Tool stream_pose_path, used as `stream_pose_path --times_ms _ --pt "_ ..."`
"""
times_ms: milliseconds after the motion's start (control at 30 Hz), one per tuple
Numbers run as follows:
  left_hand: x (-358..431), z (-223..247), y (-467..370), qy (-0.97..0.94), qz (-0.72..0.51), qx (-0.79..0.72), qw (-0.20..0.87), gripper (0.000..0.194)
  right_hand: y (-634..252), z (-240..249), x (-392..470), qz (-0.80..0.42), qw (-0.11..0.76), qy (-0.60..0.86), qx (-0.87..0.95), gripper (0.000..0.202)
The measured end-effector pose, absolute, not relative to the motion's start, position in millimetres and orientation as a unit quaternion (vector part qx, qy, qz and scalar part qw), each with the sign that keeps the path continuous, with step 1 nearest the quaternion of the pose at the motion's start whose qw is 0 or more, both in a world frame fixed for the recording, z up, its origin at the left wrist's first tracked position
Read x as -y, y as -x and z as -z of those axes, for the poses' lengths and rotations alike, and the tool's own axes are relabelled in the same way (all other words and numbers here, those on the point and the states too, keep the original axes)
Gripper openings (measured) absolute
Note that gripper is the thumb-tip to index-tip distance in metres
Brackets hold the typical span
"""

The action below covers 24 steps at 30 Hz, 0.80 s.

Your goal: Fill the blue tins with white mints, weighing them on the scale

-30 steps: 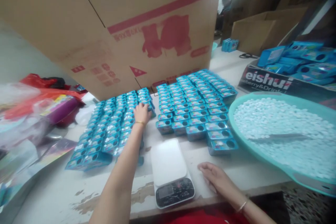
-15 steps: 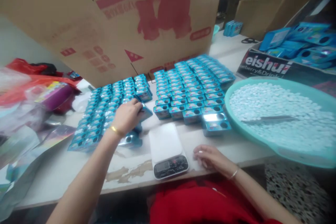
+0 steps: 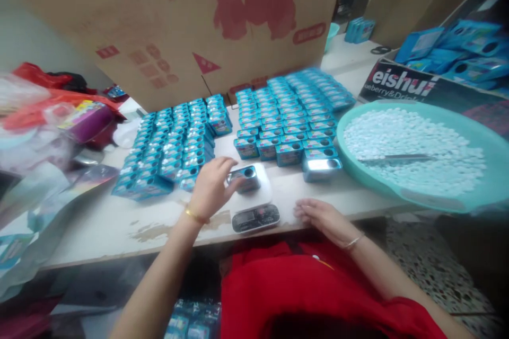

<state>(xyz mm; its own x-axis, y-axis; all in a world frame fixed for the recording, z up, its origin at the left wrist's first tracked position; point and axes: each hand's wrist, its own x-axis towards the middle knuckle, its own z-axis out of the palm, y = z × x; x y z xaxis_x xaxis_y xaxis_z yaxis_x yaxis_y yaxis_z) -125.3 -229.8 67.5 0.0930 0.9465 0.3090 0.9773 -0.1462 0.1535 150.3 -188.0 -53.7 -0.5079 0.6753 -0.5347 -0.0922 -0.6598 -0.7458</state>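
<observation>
A small blue tin [image 3: 247,177] rests on the white plate of a digital scale [image 3: 256,218]. My left hand [image 3: 214,183] is at the tin's left side, thumb and fingers spread around its end; whether they press on it is hard to tell. To the right of the scale, my right hand [image 3: 318,214] lies at the table edge with its fingers loosely extended. Rows of blue tins [image 3: 159,153] stand at the left, and more rows [image 3: 286,122] stand behind the scale. One tin with a shiny side [image 3: 322,168] sits at the near right of those rows.
A turquoise basin [image 3: 433,198] of pale tablets, with a flat utensil [image 3: 401,157] in it, stands at the right. Behind it is a black printed box [image 3: 392,82] of blue packs. A large cardboard box [image 3: 178,32] rises at the back; plastic bags [image 3: 35,111] lie left.
My left hand has moved right and nearer from the left rows, and a tin is now on the scale, which was bare. The whole view has shifted slightly; my right hand remains beside the scale.
</observation>
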Motion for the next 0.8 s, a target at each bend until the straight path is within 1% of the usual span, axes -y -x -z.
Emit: stream_pose_path --times_ms 67,133,233,300,367,467,600,700,800 --pt "252.0 -51.9 136.0 0.666 0.266 0.695 0.053 0.023 -158.6 54.5 194.9 -0.801 0.233 0.433 0.341 0.037" --pt "276.1 -23.4 145.0 0.582 0.331 0.741 0.044 0.022 -165.1 54.6 200.1 -0.792 0.221 0.440 0.360 0.037" --pt "306.3 30.5 152.1 0.485 0.359 0.797 0.006 0.024 -169.1 47.7 201.3 -0.765 0.209 0.447 0.415 0.040" --pt "318.2 61.1 152.5 0.463 0.360 0.810 -0.005 0.025 -166.7 36.1 197.3 -0.733 0.208 0.442 0.473 0.040" --pt "323.3 80.8 151.0 0.460 0.362 0.811 -0.001 0.025 -159.2 19.6 190.9 -0.691 0.219 0.432 0.537 0.039" --pt "323.5 91.7 149.1 0.459 0.365 0.810 0.014 0.023 -138.3 -8.1 181.2 -0.615 0.270 0.398 0.625 0.035" --pt "323.1 91.6 149.4 0.468 0.366 0.804 0.023 0.021 -98.5 -35.6 170.5 -0.503 0.350 0.328 0.719 0.027" --pt "325.4 90.2 149.4 0.476 0.371 0.797 0.025 0.020 -69.2 -43.1 161.7 -0.427 0.386 0.283 0.767 0.023" --pt "327.5 90.3 149.5 0.480 0.378 0.791 0.028 0.019 -47.5 -40.6 152.5 -0.360 0.404 0.250 0.803 0.020"
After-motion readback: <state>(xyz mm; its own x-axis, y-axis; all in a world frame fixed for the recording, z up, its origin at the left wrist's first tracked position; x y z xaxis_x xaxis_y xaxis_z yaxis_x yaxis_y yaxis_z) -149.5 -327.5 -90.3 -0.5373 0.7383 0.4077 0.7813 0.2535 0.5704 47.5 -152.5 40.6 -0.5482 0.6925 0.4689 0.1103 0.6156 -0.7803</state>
